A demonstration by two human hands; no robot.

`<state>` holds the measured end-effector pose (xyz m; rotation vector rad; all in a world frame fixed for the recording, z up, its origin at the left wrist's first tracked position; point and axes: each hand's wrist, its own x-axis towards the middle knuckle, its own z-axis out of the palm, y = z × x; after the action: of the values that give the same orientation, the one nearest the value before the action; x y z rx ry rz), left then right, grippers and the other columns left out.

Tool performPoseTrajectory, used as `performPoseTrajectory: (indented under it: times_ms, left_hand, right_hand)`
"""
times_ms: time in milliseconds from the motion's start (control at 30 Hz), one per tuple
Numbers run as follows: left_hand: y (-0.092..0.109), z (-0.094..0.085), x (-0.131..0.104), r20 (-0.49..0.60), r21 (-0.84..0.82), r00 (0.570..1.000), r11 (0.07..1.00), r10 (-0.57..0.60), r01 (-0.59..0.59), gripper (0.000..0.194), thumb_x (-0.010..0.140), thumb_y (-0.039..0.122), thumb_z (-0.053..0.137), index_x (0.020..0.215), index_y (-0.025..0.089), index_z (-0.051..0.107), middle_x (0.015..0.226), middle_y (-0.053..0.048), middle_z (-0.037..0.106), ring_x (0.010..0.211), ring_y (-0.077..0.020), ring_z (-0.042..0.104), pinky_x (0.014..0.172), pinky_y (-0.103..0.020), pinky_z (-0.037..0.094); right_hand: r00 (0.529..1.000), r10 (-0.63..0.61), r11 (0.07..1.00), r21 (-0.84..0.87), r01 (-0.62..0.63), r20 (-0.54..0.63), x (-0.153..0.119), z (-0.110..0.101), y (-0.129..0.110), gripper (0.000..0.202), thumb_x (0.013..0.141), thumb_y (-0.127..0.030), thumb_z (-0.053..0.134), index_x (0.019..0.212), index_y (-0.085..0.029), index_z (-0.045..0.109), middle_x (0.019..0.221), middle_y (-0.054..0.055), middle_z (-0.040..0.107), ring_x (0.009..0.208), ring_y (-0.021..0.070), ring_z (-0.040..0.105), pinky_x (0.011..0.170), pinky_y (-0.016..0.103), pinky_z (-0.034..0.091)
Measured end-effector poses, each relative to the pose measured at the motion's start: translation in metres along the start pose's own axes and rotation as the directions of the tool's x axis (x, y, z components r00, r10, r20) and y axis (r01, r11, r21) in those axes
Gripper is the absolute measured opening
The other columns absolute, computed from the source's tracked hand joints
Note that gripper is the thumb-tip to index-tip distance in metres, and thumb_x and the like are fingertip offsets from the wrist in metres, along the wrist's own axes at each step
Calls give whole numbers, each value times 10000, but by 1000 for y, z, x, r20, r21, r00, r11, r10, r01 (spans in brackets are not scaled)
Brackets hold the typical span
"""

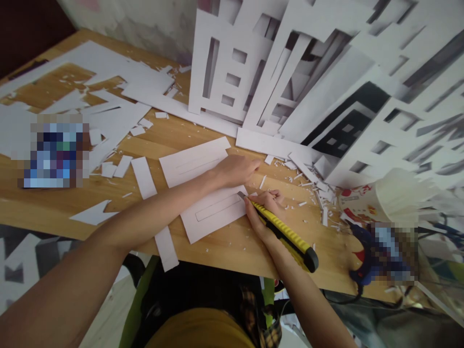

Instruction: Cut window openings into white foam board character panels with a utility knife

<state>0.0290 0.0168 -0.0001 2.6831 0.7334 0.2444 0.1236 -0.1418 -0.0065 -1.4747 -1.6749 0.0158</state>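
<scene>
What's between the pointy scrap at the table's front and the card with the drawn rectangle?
In the head view, a long white strip lies between the pointy scrap and the card; the left forearm crosses over it.

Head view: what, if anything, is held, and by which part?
The right hand holds the yellow utility knife by its front, near the blade. Whether the left hand holds anything is unclear.

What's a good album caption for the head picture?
Right hand holds a yellow knife at a marked white card; left hand above it.
</scene>
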Motion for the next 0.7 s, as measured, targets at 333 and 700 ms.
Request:
performPoseTrajectory:
  times_ms: [333, 700]
  left_hand:
    - [1, -1, -1, 40, 55, 999, 998, 22, -24, 328, 959, 248, 387, 1087, 191, 683, 839, -89, 746, 616, -198, 585, 557, -306, 284]
    - [6, -1, -3, 43, 16, 999, 1000, -8, 8, 301, 974, 261, 388, 1058, 183, 666, 796, -94, 722, 626, -215, 598, 591, -321, 344]
  right_hand:
    - [995, -36, 999, -16, 38, 92, 0, 3, 6, 82, 897, -213, 643, 859, -263, 590, 670, -70, 619, 603, 143, 573, 850, 445, 414]
    - [999, -20, 997, 71, 17, 46, -4, 2, 3, 122, 864, -198, 645, 787, -255, 569, 595, -76, 581, 524, 126, 504, 852, 439, 428]
